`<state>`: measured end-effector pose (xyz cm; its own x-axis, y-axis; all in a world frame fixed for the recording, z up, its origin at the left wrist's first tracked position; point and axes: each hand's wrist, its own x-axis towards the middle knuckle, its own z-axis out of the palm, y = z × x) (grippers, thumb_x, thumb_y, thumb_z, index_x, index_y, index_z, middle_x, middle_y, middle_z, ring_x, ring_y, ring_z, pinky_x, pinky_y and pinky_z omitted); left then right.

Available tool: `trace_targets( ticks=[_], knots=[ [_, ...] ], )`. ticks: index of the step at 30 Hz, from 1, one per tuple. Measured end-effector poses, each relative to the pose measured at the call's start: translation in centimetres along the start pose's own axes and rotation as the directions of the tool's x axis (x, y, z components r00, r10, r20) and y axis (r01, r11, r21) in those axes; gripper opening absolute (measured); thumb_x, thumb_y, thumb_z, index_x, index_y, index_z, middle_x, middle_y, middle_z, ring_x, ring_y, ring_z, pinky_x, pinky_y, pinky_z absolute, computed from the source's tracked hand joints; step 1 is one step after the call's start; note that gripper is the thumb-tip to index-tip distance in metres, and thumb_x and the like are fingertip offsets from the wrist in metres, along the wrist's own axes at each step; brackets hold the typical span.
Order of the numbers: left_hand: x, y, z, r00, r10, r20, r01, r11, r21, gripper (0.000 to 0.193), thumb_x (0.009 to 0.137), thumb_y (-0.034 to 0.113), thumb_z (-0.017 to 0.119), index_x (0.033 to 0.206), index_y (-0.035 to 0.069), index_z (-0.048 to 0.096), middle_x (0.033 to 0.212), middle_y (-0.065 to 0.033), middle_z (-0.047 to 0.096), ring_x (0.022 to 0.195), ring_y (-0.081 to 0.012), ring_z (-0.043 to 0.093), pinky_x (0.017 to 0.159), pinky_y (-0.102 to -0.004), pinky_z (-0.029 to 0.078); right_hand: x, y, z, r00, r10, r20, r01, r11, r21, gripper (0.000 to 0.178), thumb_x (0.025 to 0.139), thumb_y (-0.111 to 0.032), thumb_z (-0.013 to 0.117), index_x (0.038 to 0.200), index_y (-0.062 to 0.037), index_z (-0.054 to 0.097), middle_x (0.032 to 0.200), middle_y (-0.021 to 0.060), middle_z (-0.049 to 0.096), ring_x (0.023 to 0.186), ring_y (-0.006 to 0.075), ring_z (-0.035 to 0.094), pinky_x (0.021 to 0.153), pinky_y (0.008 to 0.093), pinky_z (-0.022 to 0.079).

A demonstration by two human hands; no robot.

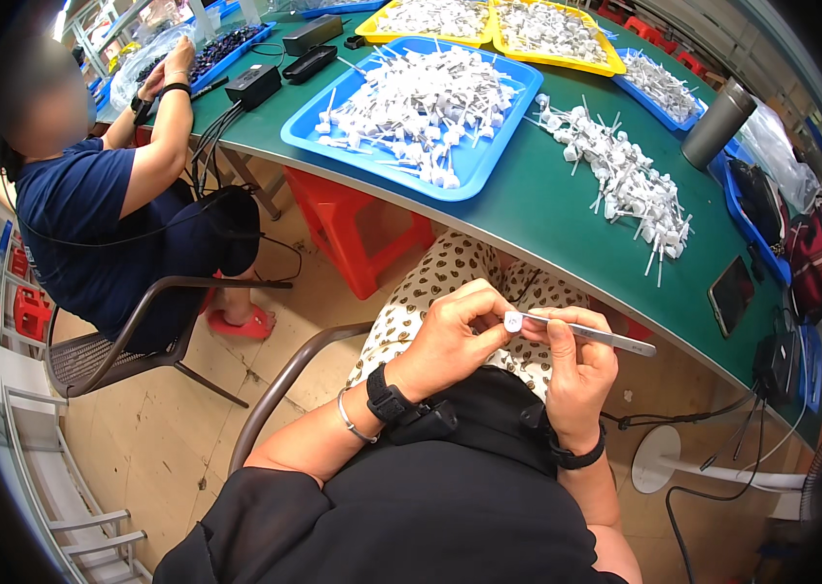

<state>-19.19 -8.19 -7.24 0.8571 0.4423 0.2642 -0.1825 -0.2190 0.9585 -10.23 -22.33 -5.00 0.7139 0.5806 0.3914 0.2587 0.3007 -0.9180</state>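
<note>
Above my lap, my left hand (464, 329) pinches a small white plastic part (513, 321) between thumb and fingertips. My right hand (574, 355) grips a pair of metal tweezers (610, 339), their tips at the white part. What the tips do on the part is too small to make out. On the green table (567, 219) ahead stands a blue tray (469, 187) heaped with white stemmed plastic pieces. To its right, a loose pile of similar white pieces (615, 170) lies directly on the tabletop.
Yellow trays (610, 60) of white pieces stand at the back. At the right are a dark grey bottle (719, 125), a phone (731, 295) and bags. A co-worker (119, 214) sits at the left, hands raised over the table. A red stool (357, 229) is under the table.
</note>
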Motion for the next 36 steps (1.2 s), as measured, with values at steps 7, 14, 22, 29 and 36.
trace_targets(
  ticks=[7,14,22,29,36],
  knots=[
    [-0.09,-0.25,0.08,1.000,-0.019,0.004,0.019,0.999,-0.029,0.009,0.092,0.007,0.073,0.094,0.000,0.069,0.092,-0.0021,0.061,0.076,-0.0057,0.061,0.064,-0.0209,0.050,-0.03,-0.28,0.00,1.000,0.018,-0.021,-0.018,1.000,0.006,0.010,0.101,-0.001,0.055,0.108,0.0070,0.057,0.100,0.0153,0.070,0.091,0.0202,0.072,0.083,0.0304,0.061],
    [0.01,-0.14,0.36,0.999,0.003,-0.046,-0.004,1.000,-0.019,0.006,0.088,0.004,0.072,0.092,0.001,0.069,0.085,-0.0040,0.059,0.070,-0.0097,0.059,0.061,-0.0250,0.048,-0.01,-0.22,0.08,0.999,0.033,-0.037,-0.032,0.999,0.021,0.011,0.101,-0.002,0.056,0.108,0.0068,0.057,0.100,0.0147,0.070,0.091,0.0195,0.072,0.083,0.0299,0.061],
    [0.10,-0.23,0.44,0.999,-0.001,-0.048,-0.002,0.999,-0.051,0.006,0.087,0.003,0.072,0.092,0.001,0.069,0.086,-0.0040,0.059,0.071,-0.0096,0.060,0.061,-0.0250,0.048,-0.01,0.01,0.00,0.999,0.027,-0.026,-0.027,0.999,0.023,0.012,0.101,-0.002,0.056,0.108,0.0071,0.058,0.101,0.0140,0.070,0.092,0.0197,0.072,0.084,0.0300,0.061],
    [0.17,-0.26,0.47,0.998,0.020,-0.056,-0.022,0.999,-0.035,0.006,0.087,0.003,0.071,0.092,0.001,0.069,0.086,-0.0043,0.059,0.070,-0.0099,0.059,0.062,-0.0249,0.048,0.03,0.01,-0.02,0.999,0.038,-0.030,-0.037,0.999,0.039,0.013,0.102,-0.003,0.056,0.109,0.0073,0.057,0.102,0.0144,0.070,0.093,0.0200,0.072,0.084,0.0306,0.061],
    [0.21,-0.12,0.54,0.997,0.012,-0.070,-0.014,0.999,-0.034,0.007,0.087,0.004,0.072,0.092,0.000,0.069,0.084,-0.0044,0.059,0.069,-0.0105,0.059,0.061,-0.0254,0.048,0.04,-0.01,0.00,0.999,0.045,-0.029,-0.043,0.998,0.054,0.012,0.102,-0.003,0.055,0.109,0.0073,0.056,0.102,0.0150,0.069,0.094,0.0208,0.072,0.086,0.0318,0.061]
  ],
)
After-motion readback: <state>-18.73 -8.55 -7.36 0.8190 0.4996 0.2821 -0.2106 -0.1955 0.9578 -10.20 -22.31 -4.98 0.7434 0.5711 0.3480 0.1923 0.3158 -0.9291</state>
